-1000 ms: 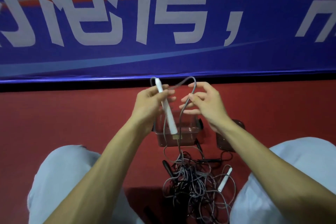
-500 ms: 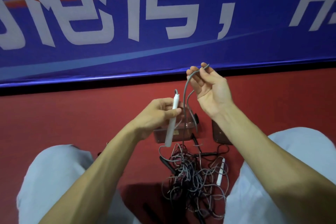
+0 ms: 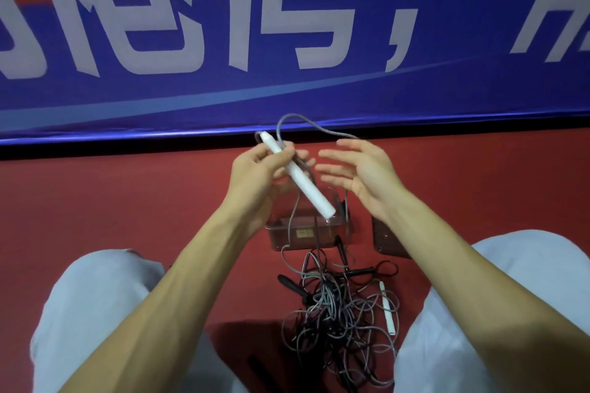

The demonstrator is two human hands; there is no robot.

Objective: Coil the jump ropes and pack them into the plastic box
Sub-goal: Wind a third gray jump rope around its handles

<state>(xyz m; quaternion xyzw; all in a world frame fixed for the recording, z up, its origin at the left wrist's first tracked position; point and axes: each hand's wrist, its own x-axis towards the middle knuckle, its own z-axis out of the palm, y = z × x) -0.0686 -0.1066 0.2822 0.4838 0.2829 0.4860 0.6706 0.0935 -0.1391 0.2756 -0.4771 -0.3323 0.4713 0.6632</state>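
Note:
My left hand (image 3: 255, 174) grips the white handle (image 3: 303, 183) of a grey jump rope, held slanted above the clear plastic box (image 3: 306, 233) on the red floor. The grey cord (image 3: 306, 123) arcs from the handle's top over to my right hand (image 3: 360, 172), whose fingers are spread and relaxed; the cord passes behind its fingertips. More cord hangs down past the box into a tangled pile of grey and black ropes (image 3: 338, 313) between my knees. The pile holds a second white handle (image 3: 387, 308) and black handles (image 3: 292, 284).
A dark lid-like piece (image 3: 384, 239) lies right of the box, partly hidden by my right forearm. A blue banner with white characters (image 3: 287, 41) stands along the floor's far edge. My knees in light trousers (image 3: 95, 313) flank the pile.
My right hand came down from its raised position and opened its fingers, the cord now looping over them. My left hand rose and tilted the white handle.

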